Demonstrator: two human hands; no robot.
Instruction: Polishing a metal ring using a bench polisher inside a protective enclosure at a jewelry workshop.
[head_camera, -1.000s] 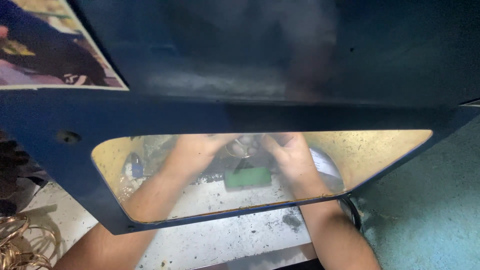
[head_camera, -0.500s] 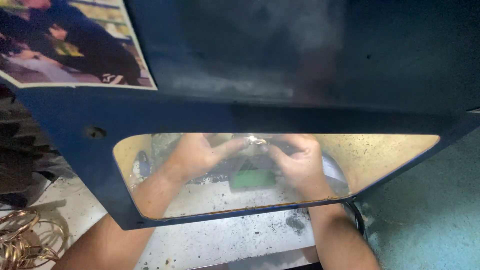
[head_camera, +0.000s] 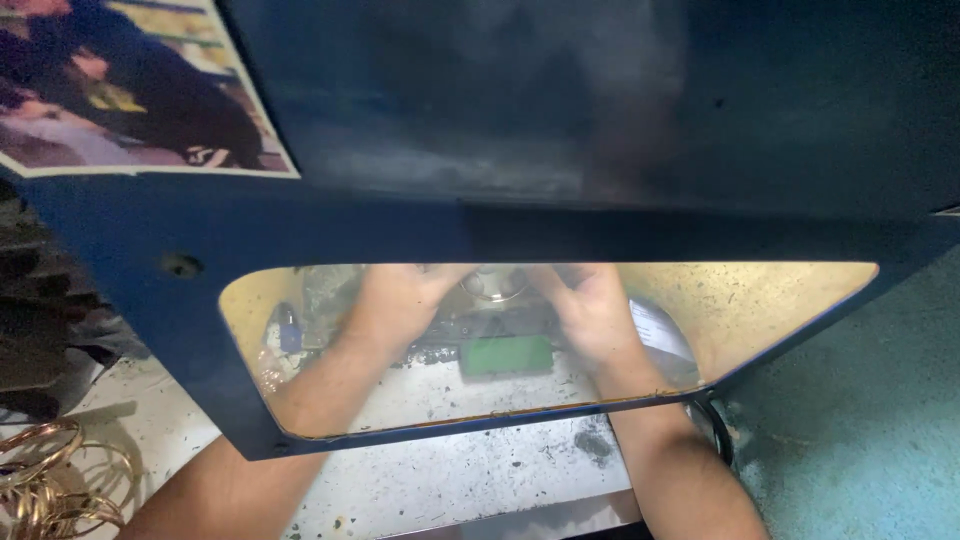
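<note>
1. I work behind a dark blue metal guard panel (head_camera: 560, 130) with a yellowed transparent window (head_camera: 780, 300), through which both hands show blurred.
2. My left hand (head_camera: 400, 295) and right hand (head_camera: 585, 310) meet at a small shiny round metal part (head_camera: 495, 285), fingers curled close about it; whether either grip actually clamps it I cannot tell.
3. The part sits between my hands, above a flat green rectangular block (head_camera: 507, 355) on the grimy white bench (head_camera: 480, 480).
4. Coiled copper wire (head_camera: 45, 485) lies far left.
</note>
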